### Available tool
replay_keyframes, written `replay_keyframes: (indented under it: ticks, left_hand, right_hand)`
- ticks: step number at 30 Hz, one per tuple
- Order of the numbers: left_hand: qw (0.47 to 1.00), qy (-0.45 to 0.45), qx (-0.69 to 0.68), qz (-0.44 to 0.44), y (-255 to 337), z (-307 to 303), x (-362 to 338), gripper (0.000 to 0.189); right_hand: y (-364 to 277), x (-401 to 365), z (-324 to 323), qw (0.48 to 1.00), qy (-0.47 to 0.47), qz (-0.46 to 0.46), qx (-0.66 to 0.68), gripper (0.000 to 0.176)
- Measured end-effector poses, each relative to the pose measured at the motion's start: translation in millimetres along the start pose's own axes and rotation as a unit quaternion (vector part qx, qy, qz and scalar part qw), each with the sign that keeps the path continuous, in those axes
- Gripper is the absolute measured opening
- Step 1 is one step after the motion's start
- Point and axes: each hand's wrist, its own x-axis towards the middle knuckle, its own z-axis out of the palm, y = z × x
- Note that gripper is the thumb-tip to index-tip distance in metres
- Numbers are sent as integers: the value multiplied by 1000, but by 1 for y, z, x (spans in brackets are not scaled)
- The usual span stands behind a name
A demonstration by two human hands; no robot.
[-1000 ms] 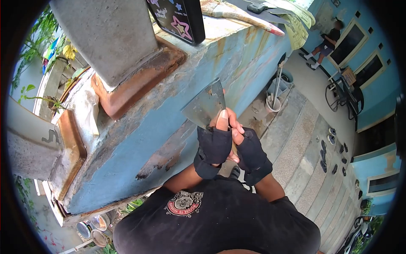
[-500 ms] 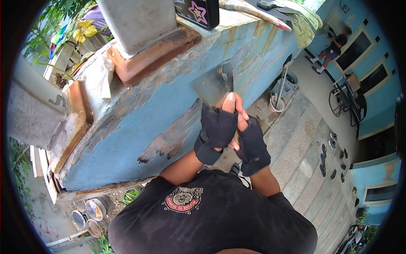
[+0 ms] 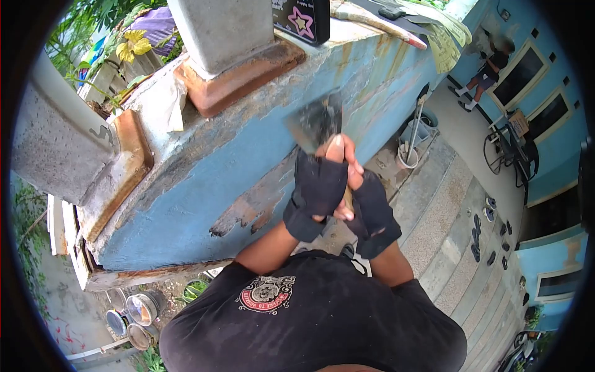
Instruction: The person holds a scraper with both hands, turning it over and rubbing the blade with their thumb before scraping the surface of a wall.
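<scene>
Both my hands, in black fingerless gloves, are wrapped round the handle of a wide metal scraper [image 3: 316, 121]. My left hand [image 3: 322, 177] is nearer the blade, its thumb stretched along the handle's top. My right hand [image 3: 365, 201] closes round the handle from the other side. The blade is slightly blurred and lies over the blue wall [image 3: 186, 208]; whether it touches the surface cannot be made out. Paint has peeled from the wall in patches, with a bare grey-brown patch [image 3: 248, 208] left of my hands.
Posts on brown-edged bases [image 3: 242, 77] rise from the wall top, near a dark box [image 3: 302, 22] and a cloth [image 3: 446, 46]. A bucket [image 3: 406, 156] stands beside the wall. Another person [image 3: 483, 74] is at the far wall. Steps [image 3: 434, 217] hold several shoes.
The wall and posts have shifted slightly right in view. The scraper blade has changed angle a little, and both hands keep their grip. The far person's arm is raised higher.
</scene>
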Motion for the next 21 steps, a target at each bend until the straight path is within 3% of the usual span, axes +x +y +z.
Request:
replay_keyframes:
  ticks: [1, 3, 8, 9, 10, 14, 16, 18, 20, 21]
  left_hand:
    - [999, -32, 30, -1, -2, -4, 8, 24]
    - [998, -51, 32, -35, 3, -1, 6, 49]
    - [999, -24, -24, 4, 1, 2, -4, 52]
    - [1000, -24, 13, 5, 2, 1, 0, 25]
    - [998, -23, 49, 6, 2, 0, 5, 35]
    - [997, -48, 3, 64, 1, 10, 14, 31]
    - [998, -44, -30, 36, -10, 11, 9, 29]
    - [996, -86, 36, 10, -12, 12, 6, 27]
    - [991, -98, 88, 29, -35, 2, 4, 28]
    - [983, -109, 140, 47, -50, -5, 3, 35]
  right_hand:
    - [-1, 5, -1, 1000, -6, -8, 0, 22]
    - [2, 4, -5, 999, -37, -22, 12, 21]
    - [3, -4, 2, 999, -15, 11, 44, 22]
    - [2, 1, 1, 999, -12, -4, 37, 22]
    - [2, 5, 1, 999, -9, -17, 29, 21]
    - [-3, 4, -5, 999, -12, -46, 9, 23]
    - [-2, -5, -7, 999, -13, -46, 17, 25]
    - [-3, -15, -15, 996, 37, -24, 79, 26]
    - [-2, -19, -45, 993, 14, -25, 118, 24]
    - [-4, -20, -62, 992, 83, -63, -75, 24]
